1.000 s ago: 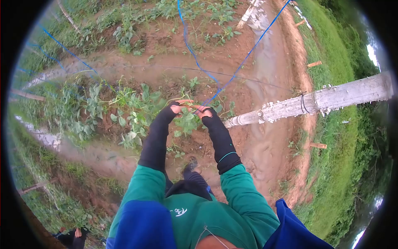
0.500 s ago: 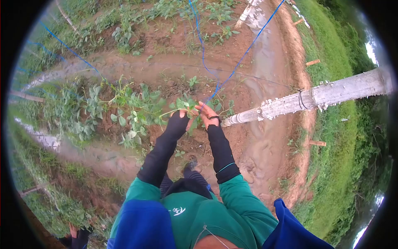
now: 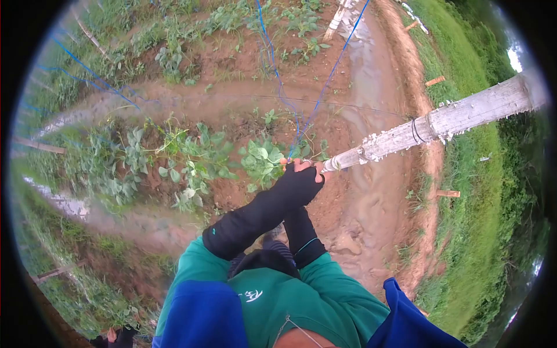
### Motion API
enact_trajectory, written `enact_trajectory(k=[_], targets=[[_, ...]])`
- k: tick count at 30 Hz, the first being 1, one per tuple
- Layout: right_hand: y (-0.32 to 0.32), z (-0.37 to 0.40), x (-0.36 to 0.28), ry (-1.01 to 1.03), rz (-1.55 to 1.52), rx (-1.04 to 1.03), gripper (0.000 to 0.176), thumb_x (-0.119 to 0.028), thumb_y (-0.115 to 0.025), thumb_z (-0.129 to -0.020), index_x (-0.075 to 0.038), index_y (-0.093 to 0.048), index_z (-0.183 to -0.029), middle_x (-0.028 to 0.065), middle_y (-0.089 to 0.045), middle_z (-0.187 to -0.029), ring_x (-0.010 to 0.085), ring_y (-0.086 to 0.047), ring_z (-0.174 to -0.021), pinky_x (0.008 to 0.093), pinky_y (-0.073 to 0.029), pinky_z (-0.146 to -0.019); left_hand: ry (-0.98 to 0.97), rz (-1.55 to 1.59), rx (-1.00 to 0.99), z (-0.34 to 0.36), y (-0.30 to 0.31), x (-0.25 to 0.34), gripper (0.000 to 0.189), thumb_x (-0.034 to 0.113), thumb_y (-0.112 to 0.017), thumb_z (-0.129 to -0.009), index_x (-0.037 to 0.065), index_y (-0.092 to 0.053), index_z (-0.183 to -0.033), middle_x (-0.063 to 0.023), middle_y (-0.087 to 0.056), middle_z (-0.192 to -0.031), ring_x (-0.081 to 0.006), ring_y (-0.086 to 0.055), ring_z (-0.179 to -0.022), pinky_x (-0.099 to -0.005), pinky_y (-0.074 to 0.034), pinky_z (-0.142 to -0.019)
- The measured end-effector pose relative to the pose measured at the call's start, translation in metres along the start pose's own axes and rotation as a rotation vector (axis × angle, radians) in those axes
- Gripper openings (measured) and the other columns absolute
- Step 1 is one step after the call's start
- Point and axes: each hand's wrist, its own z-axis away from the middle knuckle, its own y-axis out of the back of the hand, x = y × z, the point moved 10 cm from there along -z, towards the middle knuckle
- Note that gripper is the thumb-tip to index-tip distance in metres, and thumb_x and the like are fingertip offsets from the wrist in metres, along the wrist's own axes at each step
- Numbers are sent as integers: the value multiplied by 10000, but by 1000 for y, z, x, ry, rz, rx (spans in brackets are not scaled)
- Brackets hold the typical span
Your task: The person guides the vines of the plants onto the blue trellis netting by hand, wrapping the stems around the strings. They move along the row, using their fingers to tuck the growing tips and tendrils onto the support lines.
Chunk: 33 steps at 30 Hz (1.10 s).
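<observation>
My left hand (image 3: 306,175), in a black sleeve, lies crossed over my right hand (image 3: 286,163), of which only fingertips show. Two strands of blue string (image 3: 297,129) come down from above and end at those fingertips. A leafy green vine plant (image 3: 261,160) grows in the red soil just left of both hands. My left fingers are curled close to the foot of a pale wooden post (image 3: 441,123); what they hold is hidden. My right forearm (image 3: 303,229) runs under the left arm.
Wet red earth with a muddy furrow (image 3: 371,174) lies to the right, and grass (image 3: 481,232) beyond it. More vine plants (image 3: 185,156) spread to the left. Other blue strings (image 3: 87,72) cross the upper left. Short wooden stakes (image 3: 447,194) stand in the grass edge.
My left arm has swung right and crossed over the right wrist. Both hands have shifted right toward the post's foot. The vine tip earlier held by the left hand no longer shows.
</observation>
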Motion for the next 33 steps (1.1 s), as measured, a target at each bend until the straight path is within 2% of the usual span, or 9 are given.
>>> enact_trajectory(k=[3,6,7,9,10,14,16,19,33], targets=[[-20,-4,-31,56,347,21,227,-179,-464,-818,-46,-459,-1002,59,-514,-937,96,-486,-753,206,-402,-654,-106,111,19,5,46,46,221,175,-503,-679,198,-552,-893,-6,-501,-722,-196,-504,-723,-422,-361,-692],[-27,-4,-1,-286,-31,-39,238,-201,-448,-822,-39,-423,-995,37,-515,-886,125,-496,-757,264,-411,-681,-81,335,166,12,90,27,170,131,-534,-680,129,-558,-849,-32,-519,-714,-208,-518,-667,-387,-396,-672],[-24,-18,8,17,-593,-169,237,-164,-471,-808,-33,-420,-999,43,-536,-846,123,-519,-700,259,-417,-674,168,469,278,19,93,-21,158,130,-539,-687,96,-551,-840,-46,-529,-715,-207,-521,-636,-358,-409,-624],[-10,-36,19,-139,183,-109,223,-135,-478,-798,-19,-438,-985,50,-556,-796,124,-529,-708,255,-406,-706,553,586,399,48,76,-113,165,162,-533,-729,32,-540,-831,-89,-554,-706,-192,-525,-576,-287,-416,-502],[-10,-39,13,-133,176,-110,223,-135,-478,-798,-19,-438,-985,50,-556,-796,124,-529,-708,255,-406,-706,774,572,298,66,43,-151,200,203,-555,-729,31,-545,-833,-104,-554,-696,-167,-526,-575,-272,-410,-512],[-28,-41,18,-256,424,-360,183,-130,-461,-806,-14,-480,-946,55,-558,-779,121,-515,-738,248,-366,-723,594,302,387,69,1,-174,252,247,-575,-717,25,-549,-834,-75,-548,-636,-155,-518,-547,-252,-406,-503],[-30,-42,19,-303,485,-439,184,-131,-461,-805,-12,-490,-943,52,-560,-767,110,-509,-740,239,-359,-726,727,972,217,58,-30,-165,285,275,-592,-700,32,-544,-839,-40,-532,-613,-123,-505,-538,-231,-405,-501],[-34,-35,23,-381,520,-554,179,-130,-455,-807,-14,-503,-934,48,-564,-752,102,-498,-741,231,-349,-735,917,1200,168,66,-47,-179,262,251,-594,-699,52,-536,-859,-16,-512,-600,-89,-491,-538,-214,-402,-506],[-51,-28,5,-421,603,-630,172,-130,-420,-819,-32,-517,-921,39,-563,-752,101,-501,-759,241,-329,-774,767,1269,615,133,133,-194,285,318,-416,-828,66,-473,-949,22,-411,-619,-53,-338,-503,-182,-282,-450]])
